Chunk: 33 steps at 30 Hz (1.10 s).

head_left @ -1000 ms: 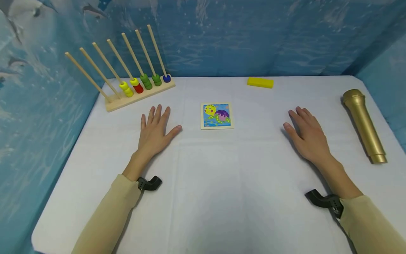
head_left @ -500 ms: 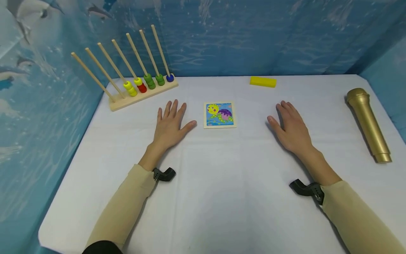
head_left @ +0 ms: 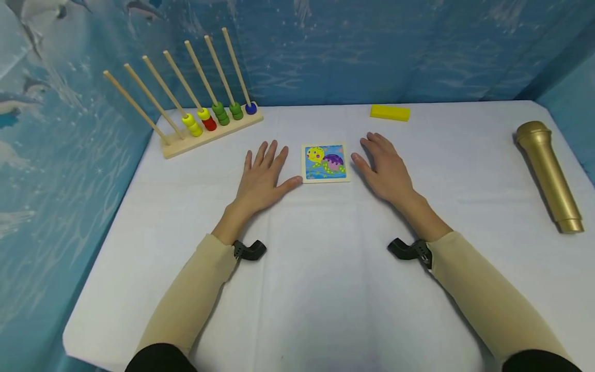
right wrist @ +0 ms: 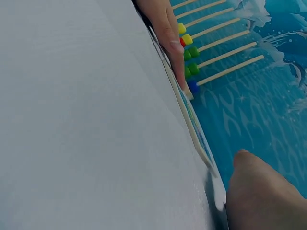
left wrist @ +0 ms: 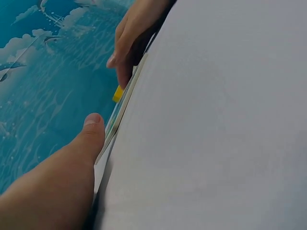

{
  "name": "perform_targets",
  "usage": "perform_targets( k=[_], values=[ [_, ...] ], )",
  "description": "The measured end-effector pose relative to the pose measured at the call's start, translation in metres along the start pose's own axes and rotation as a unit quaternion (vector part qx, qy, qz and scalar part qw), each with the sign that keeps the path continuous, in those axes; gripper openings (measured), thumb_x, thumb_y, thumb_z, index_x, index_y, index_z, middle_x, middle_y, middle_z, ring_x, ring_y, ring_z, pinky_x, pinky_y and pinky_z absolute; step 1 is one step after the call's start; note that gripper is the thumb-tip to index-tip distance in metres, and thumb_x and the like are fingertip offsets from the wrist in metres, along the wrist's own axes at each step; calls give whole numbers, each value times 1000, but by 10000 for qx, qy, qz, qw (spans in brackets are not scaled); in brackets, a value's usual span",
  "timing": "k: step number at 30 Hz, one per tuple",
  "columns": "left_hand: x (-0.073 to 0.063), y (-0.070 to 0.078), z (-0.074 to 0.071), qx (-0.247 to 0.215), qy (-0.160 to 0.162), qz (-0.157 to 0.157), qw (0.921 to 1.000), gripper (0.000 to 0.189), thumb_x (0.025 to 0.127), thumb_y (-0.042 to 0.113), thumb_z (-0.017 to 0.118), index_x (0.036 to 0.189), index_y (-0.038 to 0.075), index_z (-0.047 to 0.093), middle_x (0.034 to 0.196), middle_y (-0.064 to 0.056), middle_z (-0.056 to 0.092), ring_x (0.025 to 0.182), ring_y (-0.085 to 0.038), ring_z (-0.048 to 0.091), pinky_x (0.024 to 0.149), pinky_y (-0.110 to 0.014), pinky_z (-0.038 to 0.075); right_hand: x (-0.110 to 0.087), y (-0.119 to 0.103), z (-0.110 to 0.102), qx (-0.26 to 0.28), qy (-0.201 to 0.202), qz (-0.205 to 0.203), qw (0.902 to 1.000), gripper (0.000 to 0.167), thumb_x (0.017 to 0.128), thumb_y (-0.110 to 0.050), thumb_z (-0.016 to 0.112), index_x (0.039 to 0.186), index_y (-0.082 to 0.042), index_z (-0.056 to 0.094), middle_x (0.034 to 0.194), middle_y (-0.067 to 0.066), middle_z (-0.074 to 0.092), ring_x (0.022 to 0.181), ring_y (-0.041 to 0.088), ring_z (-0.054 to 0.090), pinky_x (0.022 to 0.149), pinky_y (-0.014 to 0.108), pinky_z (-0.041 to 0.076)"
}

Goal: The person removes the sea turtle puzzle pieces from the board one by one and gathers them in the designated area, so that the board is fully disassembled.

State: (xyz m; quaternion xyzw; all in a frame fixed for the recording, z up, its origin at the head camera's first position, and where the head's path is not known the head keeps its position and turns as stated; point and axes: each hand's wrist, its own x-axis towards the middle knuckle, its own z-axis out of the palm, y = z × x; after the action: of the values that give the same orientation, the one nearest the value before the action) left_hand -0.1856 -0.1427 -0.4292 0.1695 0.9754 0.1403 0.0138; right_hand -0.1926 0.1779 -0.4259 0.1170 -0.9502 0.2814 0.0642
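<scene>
A square picture puzzle (head_left: 325,163) with a turtle on it lies flat at the middle of the table, and shows edge-on in the left wrist view (left wrist: 127,103). On its left side is my left hand (head_left: 263,181), fingers spread, the thumb tip right by the puzzle's lower left corner; whether it touches cannot be told. Just off the right edge is my right hand (head_left: 385,169), fingers extended with the thumb pointing at the puzzle. Neither hand holds anything.
A wooden bead rack (head_left: 214,133) with upright pegs and coloured beads stands at the back left. A yellow block (head_left: 390,112) lies near the back edge. On the right lies a gold microphone-shaped tube (head_left: 549,177). A blue sea-patterned curtain (head_left: 325,51) hangs behind the white table (head_left: 316,289).
Both hands have moved inward toward the puzzle, the right one travelling farther leftward. The puzzle, bead rack, yellow block and gold tube stay in place on the table; the head view shifted slightly.
</scene>
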Motion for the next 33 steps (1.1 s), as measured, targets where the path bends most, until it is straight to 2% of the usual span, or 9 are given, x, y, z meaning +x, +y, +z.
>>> perform_targets(
  k=[7, 11, 16, 21, 26, 33],
  values=[
    [14, 13, 4, 1, -42, 189, 9998, 99, 95, 83, 42, 171, 26, 18, 179, -3, 5, 166, -26, -7, 131, -56, -11, 20, -14, 10, 202, -49, -21, 9998, 67, 108, -49, 49, 157, -4, 48, 168, 17, 38, 161, 34, 26, 130, 57, 21],
    [23, 16, 4, -9, -74, 234, 9997, 106, 92, 85, 46, 171, 24, 13, 179, -2, 5, 166, -24, -6, 131, -56, -11, 32, -20, 16, 511, -98, -65, 9986, 64, 109, -49, 48, 156, -6, 50, 167, 15, 42, 160, 32, 29, 131, 55, 19],
    [37, 17, 4, 14, -12, 455, 9990, 116, 87, 87, 51, 171, 18, 11, 179, -4, 9, 166, -25, 0, 131, -55, -9, 41, -28, 22, 839, -160, -266, 9960, 55, 110, -41, 50, 153, -6, 54, 162, 16, 48, 157, 33, 35, 131, 55, 21],
    [45, 15, 0, 161, -145, 636, 9977, 116, 85, 88, 54, 171, 19, 16, 179, -4, 9, 166, -25, -2, 131, -55, -9, 48, -37, 29, 1085, -52, -608, 9922, 45, 109, -29, 57, 146, -5, 61, 155, 15, 56, 152, 32, 43, 129, 51, 27],
    [47, 16, -1, 241, -162, 795, 9964, 120, 82, 88, 60, 171, 18, 18, 179, -4, 10, 166, -25, -1, 132, -56, -7, 47, -44, 31, 1305, 176, -889, 9873, 38, 105, -20, 63, 139, -6, 66, 147, 14, 64, 145, 31, 50, 126, 51, 32],
    [40, 19, 9, 146, -129, 737, 9971, 119, 82, 87, 61, 170, 16, 21, 178, -4, 14, 166, -24, 1, 132, -57, -6, 36, -44, 38, 1229, -105, -1102, 9862, 35, 102, -19, 68, 133, -3, 67, 144, 16, 63, 143, 34, 50, 124, 52, 35]
  ],
)
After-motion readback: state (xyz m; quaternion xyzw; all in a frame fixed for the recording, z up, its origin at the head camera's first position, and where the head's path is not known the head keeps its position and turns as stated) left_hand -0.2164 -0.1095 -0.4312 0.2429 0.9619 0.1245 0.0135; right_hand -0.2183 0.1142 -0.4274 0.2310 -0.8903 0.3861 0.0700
